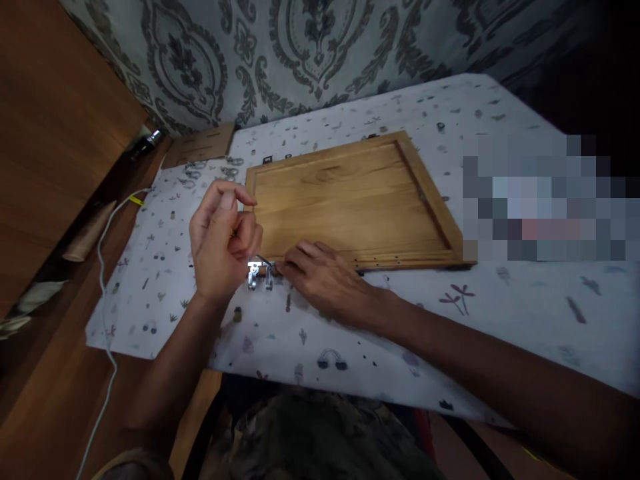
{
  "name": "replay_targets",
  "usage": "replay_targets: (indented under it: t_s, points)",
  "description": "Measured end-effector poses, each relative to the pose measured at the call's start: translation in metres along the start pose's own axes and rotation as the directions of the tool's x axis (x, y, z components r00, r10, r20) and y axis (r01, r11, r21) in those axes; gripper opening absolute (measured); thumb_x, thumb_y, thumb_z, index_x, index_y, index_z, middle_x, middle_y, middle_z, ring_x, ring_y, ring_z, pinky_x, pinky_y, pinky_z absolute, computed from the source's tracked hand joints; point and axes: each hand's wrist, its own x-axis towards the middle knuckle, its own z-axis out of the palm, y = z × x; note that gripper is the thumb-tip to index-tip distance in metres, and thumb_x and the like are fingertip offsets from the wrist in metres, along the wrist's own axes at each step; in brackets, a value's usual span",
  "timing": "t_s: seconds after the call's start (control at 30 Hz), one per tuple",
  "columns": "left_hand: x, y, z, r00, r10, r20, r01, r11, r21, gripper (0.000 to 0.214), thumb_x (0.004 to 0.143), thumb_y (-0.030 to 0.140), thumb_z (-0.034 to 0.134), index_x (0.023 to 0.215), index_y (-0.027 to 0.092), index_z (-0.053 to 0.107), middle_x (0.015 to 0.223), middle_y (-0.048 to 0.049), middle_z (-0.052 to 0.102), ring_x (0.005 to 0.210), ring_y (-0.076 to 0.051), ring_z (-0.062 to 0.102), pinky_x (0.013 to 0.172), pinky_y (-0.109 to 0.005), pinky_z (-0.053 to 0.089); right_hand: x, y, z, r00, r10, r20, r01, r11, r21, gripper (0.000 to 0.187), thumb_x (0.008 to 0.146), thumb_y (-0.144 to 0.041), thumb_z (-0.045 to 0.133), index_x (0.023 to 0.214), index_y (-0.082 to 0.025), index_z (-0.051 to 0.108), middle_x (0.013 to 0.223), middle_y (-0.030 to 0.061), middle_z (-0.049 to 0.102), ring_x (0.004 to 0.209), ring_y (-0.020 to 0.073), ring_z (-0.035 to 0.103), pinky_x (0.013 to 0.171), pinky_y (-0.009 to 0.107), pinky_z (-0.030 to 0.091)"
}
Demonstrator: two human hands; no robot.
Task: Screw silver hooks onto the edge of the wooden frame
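Observation:
A framed wooden panel [340, 200] lies flat on the table. At its near left edge is a small shiny metal fitting [260, 270] with two parts hanging toward me; its exact kind is unclear. My right hand [325, 280] rests on the panel's near edge, fingertips bunched together right beside the fitting. What they grip, if anything, is hidden. My left hand [223, 237] is raised at the panel's left end, above the fitting, with the fingers curled in. A tiny gold-coloured spot shows between those fingers, too small to name.
Several loose metal fittings [193, 173] lie left of the panel by a flat brown cardboard piece [200, 147]. A patterned white cloth [280, 347] covers the table. A white cable [103, 267] runs down the left side. A blurred-out patch [545, 200] hides the right side.

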Motion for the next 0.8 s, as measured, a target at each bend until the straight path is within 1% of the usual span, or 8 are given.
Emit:
replay_targets:
  t_s: [0.13,0.2,0.27,0.37,0.47,0.53,0.63,0.8]
  points:
    - [0.005,0.002,-0.006,0.996,-0.063,0.065,0.063,0.998,0.011,0.021,0.092,0.035,0.07,0.079,0.021,0.063,0.046,0.0125,0.014,0.036,-0.005,0.009,0.037,-0.017,0.02,0.001,0.001,0.001,1.0,-0.002,-0.002,0.002,1.0,0.007,0.02,0.098,-0.01,0.059,0.114,-0.008,0.07,0.102,0.0129,0.068,0.098,0.0247,0.051,0.084,0.037,0.041]
    - [0.007,0.003,-0.008,0.993,-0.072,0.094,0.07,0.997,0.02,0.02,0.091,0.036,0.07,0.081,0.021,0.064,0.045,0.0123,0.018,0.036,-0.005,0.011,0.037,-0.018,0.02,0.001,0.001,0.0,1.0,-0.005,0.0,0.005,1.0,0.013,0.021,0.098,-0.01,0.058,0.115,-0.007,0.07,0.102,0.0132,0.068,0.098,0.0248,0.051,0.084,0.037,0.042]
    - [0.008,0.003,-0.009,0.994,-0.067,0.087,0.062,0.996,0.058,0.022,0.091,0.039,0.071,0.082,0.021,0.064,0.044,0.0104,0.028,0.036,-0.007,0.021,0.039,-0.02,0.024,0.001,0.001,-0.001,1.0,-0.005,0.006,0.005,1.0,0.02,0.021,0.098,-0.009,0.058,0.116,-0.006,0.069,0.103,0.0135,0.068,0.098,0.0248,0.052,0.085,0.037,0.042]
    - [0.007,0.004,-0.009,0.999,-0.04,0.018,0.037,0.985,0.167,0.027,0.093,0.047,0.069,0.086,0.021,0.065,0.052,0.0038,0.048,0.046,-0.012,0.042,0.046,-0.024,0.036,0.001,0.0,-0.001,1.0,0.0,0.015,0.0,1.0,0.03,0.021,0.097,-0.008,0.06,0.115,-0.007,0.069,0.105,0.0134,0.068,0.099,0.0245,0.052,0.085,0.037,0.042]
    - [0.002,0.005,-0.006,0.999,-0.024,-0.031,0.03,0.975,0.221,0.035,0.092,0.057,0.068,0.089,0.022,0.066,0.062,0.0004,0.056,0.055,-0.015,0.05,0.054,-0.027,0.043,0.001,0.0,0.0,1.0,0.008,0.019,-0.009,0.999,0.031,0.02,0.098,-0.009,0.059,0.114,-0.008,0.07,0.107,0.013,0.069,0.098,0.0242,0.052,0.084,0.038,0.043]
    - [-0.001,0.006,-0.002,0.996,-0.032,-0.085,0.046,0.984,0.174,0.036,0.09,0.058,0.07,0.087,0.023,0.065,0.061,0.0021,0.052,0.054,-0.014,0.048,0.053,-0.027,0.042,0.001,0.0,0.0,1.0,0.013,0.019,-0.014,1.0,0.027,0.02,0.099,-0.01,0.058,0.115,-0.008,0.07,0.107,0.0126,0.069,0.098,0.0243,0.052,0.085,0.038,0.044]
    - [-0.003,0.006,0.004,0.987,-0.032,-0.16,0.042,0.997,0.059,0.027,0.091,0.046,0.072,0.082,0.023,0.062,0.055,0.0058,0.041,0.046,-0.011,0.037,0.045,-0.024,0.031,0.0,0.0,0.001,1.0,0.013,0.016,-0.014,1.0,0.025,0.022,0.098,-0.01,0.058,0.117,-0.008,0.07,0.106,0.0123,0.069,0.098,0.0243,0.053,0.084,0.037,0.044]
    - [-0.002,0.002,0.006,0.989,-0.043,-0.14,0.045,0.999,0.016,0.016,0.093,0.031,0.067,0.081,0.023,0.061,0.048,0.0087,0.029,0.04,-0.009,0.022,0.04,-0.023,0.018,0.0,0.0,0.0,1.0,0.016,0.009,-0.016,1.0,0.025,0.021,0.099,-0.01,0.057,0.116,-0.008,0.07,0.103,0.0127,0.068,0.099,0.0245,0.053,0.084,0.037,0.043]
